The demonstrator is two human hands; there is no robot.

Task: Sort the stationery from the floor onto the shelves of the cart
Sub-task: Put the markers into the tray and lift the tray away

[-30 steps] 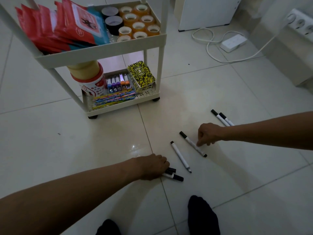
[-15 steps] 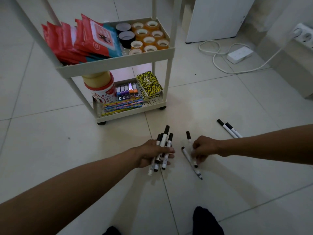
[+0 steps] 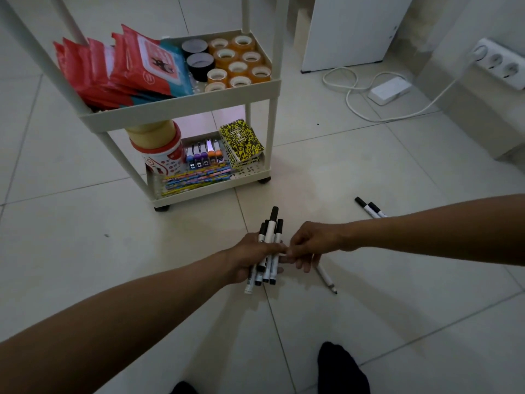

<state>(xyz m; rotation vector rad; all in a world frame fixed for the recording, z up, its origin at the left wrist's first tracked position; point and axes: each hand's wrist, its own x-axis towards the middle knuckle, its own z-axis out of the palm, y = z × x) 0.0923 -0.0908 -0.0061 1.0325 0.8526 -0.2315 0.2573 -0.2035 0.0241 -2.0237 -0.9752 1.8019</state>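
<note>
**Low over the floor in front of the cart: feeding markers into one fist**

On the cart (image 3: 181, 109), pick the destination before rising: middle shelf already carrying red packets (image 3: 127, 69) and tape rolls (image 3: 235, 64), bottom shelf (image 3: 199, 191) holding a tub (image 3: 159, 149), small pens, patterned pencils (image 3: 196, 179) and speckled notepads (image 3: 241, 140). Probably best beside the pens, writing tools together.

At the left hand (image 3: 250, 258), fingers and thumb curled round the bundle of markers (image 3: 270, 234), caps pointing toward the cart, tails sticking out unevenly below the palm. Loosen only the thumb to admit a newcomer, not the whole fist, or the lower ones could slide out.

At the right hand (image 3: 311, 244), fingertips drawn together in a pinch against the bundle's near edge, touching the left thumb. Slide each marker in parallel, cap the same way, then square the ends with a tap.

Below the right fingers, a lone marker (image 3: 325, 275) slanting toward the floor; cannot tell whether gripped or lying loose. Take next.

Farther right, well apart, two more markers (image 3: 369, 209) side by side on the tile, partly hidden by the forearm. Gather last, then carry everything in one trip.
</note>
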